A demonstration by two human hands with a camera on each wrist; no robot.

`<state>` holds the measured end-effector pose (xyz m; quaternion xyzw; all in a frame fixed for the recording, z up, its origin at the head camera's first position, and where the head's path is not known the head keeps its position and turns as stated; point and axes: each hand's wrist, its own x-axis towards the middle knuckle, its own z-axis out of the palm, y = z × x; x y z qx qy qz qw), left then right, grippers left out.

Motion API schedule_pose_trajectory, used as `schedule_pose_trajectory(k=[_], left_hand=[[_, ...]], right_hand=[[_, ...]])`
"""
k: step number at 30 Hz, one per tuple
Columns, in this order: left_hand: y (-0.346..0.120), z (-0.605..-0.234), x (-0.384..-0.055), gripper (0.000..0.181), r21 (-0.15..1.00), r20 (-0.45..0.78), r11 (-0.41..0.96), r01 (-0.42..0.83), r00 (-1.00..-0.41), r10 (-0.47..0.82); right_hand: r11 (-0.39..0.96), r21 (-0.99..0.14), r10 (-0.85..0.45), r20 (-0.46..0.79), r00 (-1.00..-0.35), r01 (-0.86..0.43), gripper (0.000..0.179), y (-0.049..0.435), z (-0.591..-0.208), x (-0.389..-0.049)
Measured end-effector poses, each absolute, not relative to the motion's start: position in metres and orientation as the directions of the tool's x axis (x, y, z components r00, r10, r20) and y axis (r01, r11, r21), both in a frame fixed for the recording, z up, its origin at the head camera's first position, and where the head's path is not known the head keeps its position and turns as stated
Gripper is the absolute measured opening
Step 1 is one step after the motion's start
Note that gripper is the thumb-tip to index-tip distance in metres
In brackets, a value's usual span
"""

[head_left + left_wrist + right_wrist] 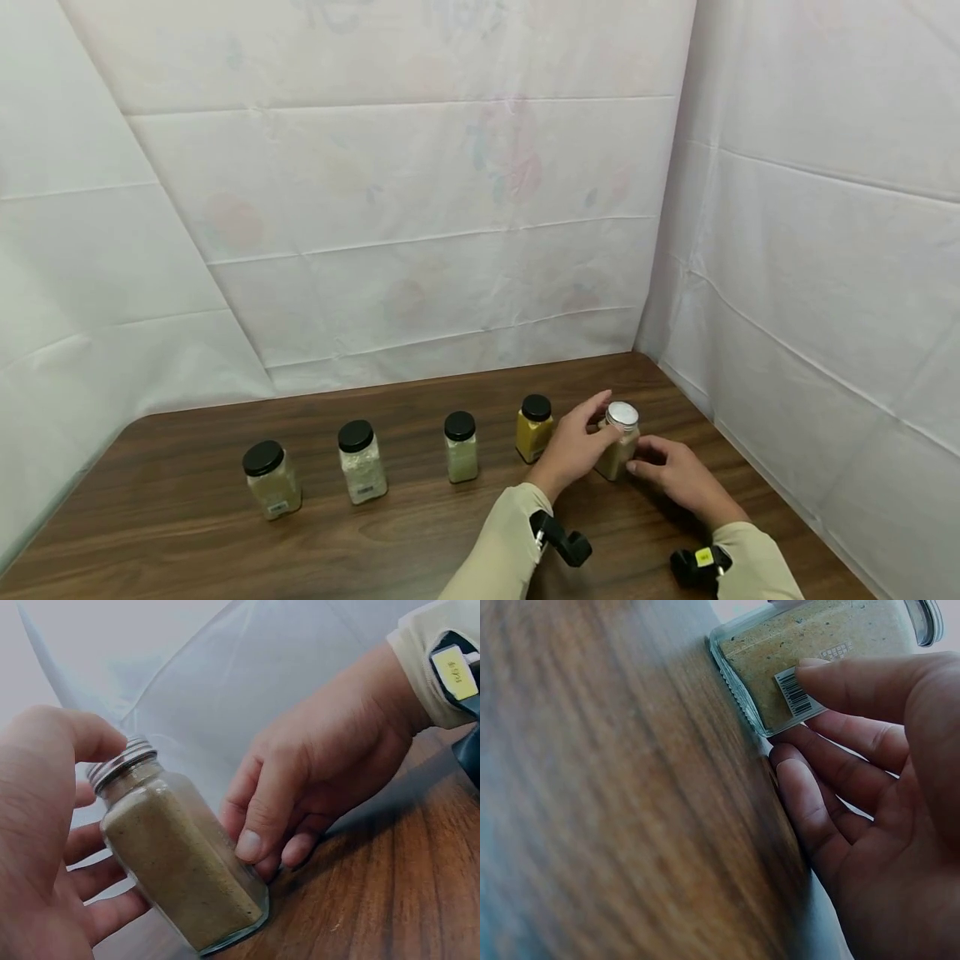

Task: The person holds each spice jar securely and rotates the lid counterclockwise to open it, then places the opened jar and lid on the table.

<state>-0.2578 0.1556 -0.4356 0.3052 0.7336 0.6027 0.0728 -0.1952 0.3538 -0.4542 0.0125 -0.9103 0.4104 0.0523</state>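
A square glass jar (619,454) of speckled tan powder, with a silver screw lid (622,413), stands at the right of the table between both hands. My left hand (576,442) holds it from the left, its thumb up at the lid and its other fingers round the far side. From the right, my right hand (681,477) grips the jar low down. In the right wrist view, the right thumb (847,682) lies beside a barcode label (793,691), with fingers (802,795) near the base. The base is close against the wooden table.
A black-lidded jar of yellow powder (533,433) stands just left of my left hand. Farther left are black-lidded jars of pale green powder (462,460), whitish contents (363,471) and tan powder (274,487). White sheets (450,208) hang behind and beside the table (405,542).
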Motion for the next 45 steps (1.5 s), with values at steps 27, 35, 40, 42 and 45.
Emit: schedule_pose_trajectory(k=[27, 35, 40, 42, 45], left_hand=[[0.1542, -0.4344, -0.2601, 0.034, 0.922, 0.321, 0.031, 0.385, -0.809, 0.492], [0.1562, -0.4354, -0.2580, 0.032, 0.930, 0.304, 0.043, 0.366, -0.827, 0.472], [0.1575, -0.4348, -0.2580, 0.043, 0.910, 0.305, 0.104, 0.401, -0.820, 0.484], [0.1582, -0.4339, -0.2577, 0.048, 0.899, 0.303, 0.139, 0.416, -0.818, 0.488], [0.1593, -0.4330, -0.2571, 0.050, 0.889, 0.285, 0.185, 0.418, -0.824, 0.490]], right_hand=[[0.662, -0.745, 0.014, 0.122, -0.992, -0.082, 0.034, 0.3544, -0.4565, -0.1970], [0.654, -0.751, 0.011, 0.129, -0.992, -0.090, 0.034, 0.3561, -0.4584, -0.1981], [0.659, -0.746, 0.010, 0.137, -0.991, -0.096, 0.034, 0.3558, -0.4589, -0.1985], [0.662, -0.743, 0.012, 0.137, -0.991, -0.095, 0.034, 0.3557, -0.4591, -0.1987], [0.661, -0.744, 0.006, 0.133, -0.991, -0.096, 0.034, 0.3556, -0.4589, -0.1989]])
